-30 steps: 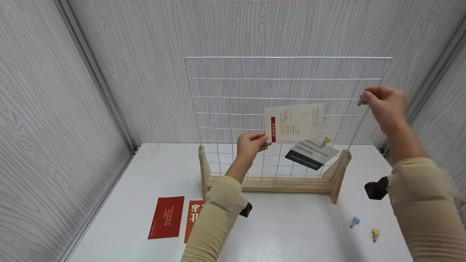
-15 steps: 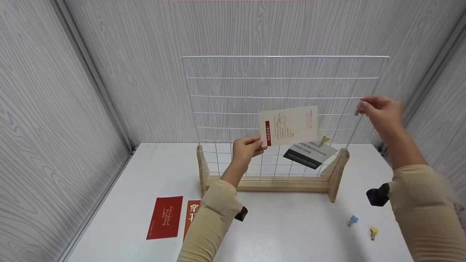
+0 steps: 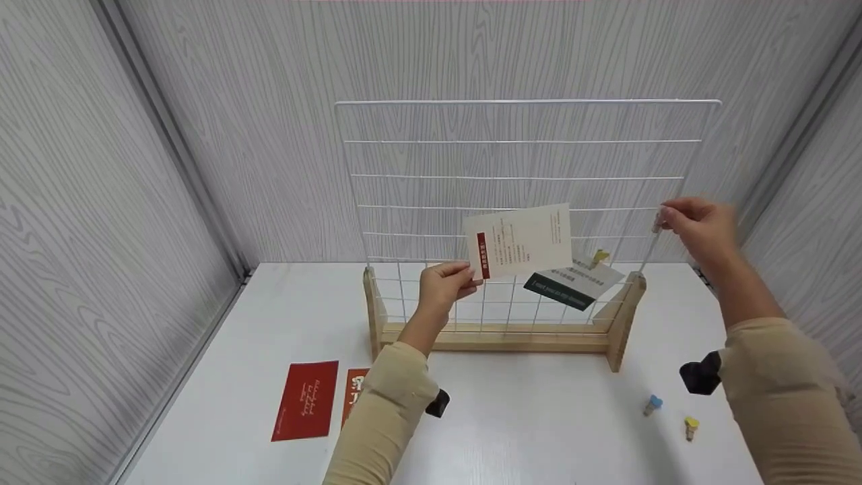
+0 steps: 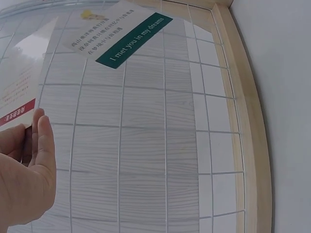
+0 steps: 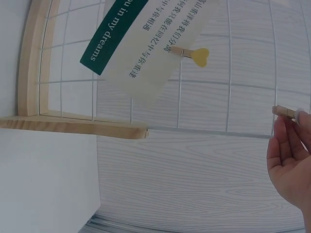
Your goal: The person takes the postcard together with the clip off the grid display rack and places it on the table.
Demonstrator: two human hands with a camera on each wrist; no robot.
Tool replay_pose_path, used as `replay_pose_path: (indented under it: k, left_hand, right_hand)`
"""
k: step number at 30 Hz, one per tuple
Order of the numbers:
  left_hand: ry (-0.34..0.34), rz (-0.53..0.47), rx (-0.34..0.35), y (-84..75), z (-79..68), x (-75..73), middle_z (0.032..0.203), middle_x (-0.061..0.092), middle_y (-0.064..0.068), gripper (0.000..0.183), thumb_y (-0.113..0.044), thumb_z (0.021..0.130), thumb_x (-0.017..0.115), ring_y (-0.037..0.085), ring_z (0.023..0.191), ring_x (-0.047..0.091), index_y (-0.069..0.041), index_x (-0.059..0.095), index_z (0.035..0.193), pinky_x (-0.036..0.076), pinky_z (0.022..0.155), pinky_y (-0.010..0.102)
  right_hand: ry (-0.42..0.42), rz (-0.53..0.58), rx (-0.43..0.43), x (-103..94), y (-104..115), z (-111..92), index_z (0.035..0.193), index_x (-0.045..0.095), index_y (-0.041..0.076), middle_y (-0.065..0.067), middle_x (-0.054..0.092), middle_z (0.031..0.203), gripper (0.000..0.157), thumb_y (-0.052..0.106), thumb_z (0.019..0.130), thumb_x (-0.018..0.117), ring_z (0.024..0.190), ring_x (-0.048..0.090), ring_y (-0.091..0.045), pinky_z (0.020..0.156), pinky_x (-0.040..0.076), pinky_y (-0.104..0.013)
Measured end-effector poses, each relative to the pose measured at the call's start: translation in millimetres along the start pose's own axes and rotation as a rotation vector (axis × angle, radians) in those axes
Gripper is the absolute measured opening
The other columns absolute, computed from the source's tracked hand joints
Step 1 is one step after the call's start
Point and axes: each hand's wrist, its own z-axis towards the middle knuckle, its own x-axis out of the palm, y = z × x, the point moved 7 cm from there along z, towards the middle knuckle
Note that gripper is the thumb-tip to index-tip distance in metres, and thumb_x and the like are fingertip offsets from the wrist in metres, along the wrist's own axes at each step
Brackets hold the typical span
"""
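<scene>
Two cards are lying flat at the left of the white table [image 3: 539,431]: a red card [image 3: 306,401] and, just beside it, an orange card [image 3: 355,394] partly hidden by the left sleeve. Behind them a white wire grid [image 3: 525,175] is standing upright in a wooden base [image 3: 505,337], blocking the way to the wood-grain wall panels [image 3: 202,101] that are closing in the table on three sides.

The left hand [image 3: 441,286] is pinching the lower left corner of a pale card with a red stripe [image 3: 518,241], holding it up against the front of the grid near its middle. This card is overlapping a white and green card [image 3: 571,283], which is hanging tilted on the grid, fastened by a yellow heart clip [image 5: 190,53].

The right hand [image 3: 700,225] is pinching a small wooden clip [image 5: 284,112] between thumb and fingertips, near the grid's right edge.

On the table at the right, a blue-topped clip [image 3: 652,404] and a yellow-topped clip [image 3: 690,426] are lying near each other.
</scene>
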Motion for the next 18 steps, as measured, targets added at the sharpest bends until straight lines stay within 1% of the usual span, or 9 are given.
replay_pose_path:
  k: [2,4,5,8,11,15,18]
  left_hand:
    - [-0.005,-0.001,-0.010,3.4,-0.5,-3.2,0.077,0.061,0.015,0.018,0.004,0.080,0.056,0.019,0.067,0.062,0.012,0.059,0.096,0.050,0.064,0.028]
    - [-0.010,-0.006,-0.020,6.3,-0.5,-5.6,0.077,0.062,0.016,0.018,0.004,0.080,0.057,0.019,0.067,0.062,0.013,0.058,0.096,0.050,0.064,0.028]
    - [-0.012,-0.007,-0.023,7.7,-0.4,-6.7,0.077,0.062,0.016,0.019,0.004,0.080,0.057,0.019,0.067,0.062,0.013,0.058,0.096,0.050,0.064,0.028]
    - [-0.015,-0.012,-0.032,10.5,-1.2,-9.5,0.076,0.062,0.016,0.019,0.004,0.080,0.057,0.019,0.066,0.062,0.013,0.058,0.096,0.050,0.064,0.028]
    - [-0.015,-0.004,-0.037,13.4,-2.8,-12.7,0.078,0.062,0.016,0.019,0.003,0.080,0.057,0.018,0.067,0.062,0.013,0.058,0.096,0.050,0.064,0.028]
    - [-0.018,0.009,-0.045,18.9,-4.5,-17.5,0.082,0.061,0.016,0.020,0.003,0.080,0.057,0.019,0.069,0.062,0.012,0.058,0.098,0.050,0.065,0.028]
    - [-0.018,0.011,-0.046,23.2,-5.4,-21.2,0.085,0.061,0.017,0.020,0.003,0.081,0.056,0.020,0.071,0.062,0.012,0.057,0.099,0.049,0.066,0.028]
  right_hand:
    - [0.013,0.001,0.000,2.5,-4,-2,0.092,0.060,-0.004,0.005,0.059,0.075,0.019,0.012,0.085,0.054,0.070,0.055,-0.007,0.067,0.041,-0.014]
    - [0.020,-0.004,0.000,4.4,-8,-5,0.092,0.060,-0.003,0.004,0.059,0.075,0.019,0.013,0.085,0.054,0.070,0.055,-0.007,0.067,0.041,-0.014]
    - [0.026,0.007,0.003,5.2,-10,-6,0.091,0.061,-0.001,0.004,0.059,0.075,0.016,0.013,0.085,0.054,0.071,0.055,-0.008,0.067,0.041,-0.014]
    - [0.044,0.044,0.008,7.6,-18,-8,0.088,0.062,0.003,0.003,0.058,0.075,0.011,0.009,0.085,0.054,0.070,0.055,-0.008,0.066,0.042,-0.013]
    - [0.059,0.038,0.023,10.0,-25,-11,0.091,0.059,-0.003,0.004,0.058,0.077,0.014,0.008,0.085,0.053,0.071,0.054,-0.007,0.066,0.042,-0.012]
    - [0.057,0.000,0.030,11.5,-32,-15,0.099,0.052,-0.015,0.005,0.058,0.077,0.027,0.009,0.086,0.052,0.072,0.053,-0.006,0.066,0.042,-0.012]
    - [0.051,-0.012,0.039,11.8,-37,-18,0.100,0.051,-0.017,0.006,0.058,0.076,0.030,0.009,0.086,0.052,0.071,0.053,-0.005,0.065,0.041,-0.012]
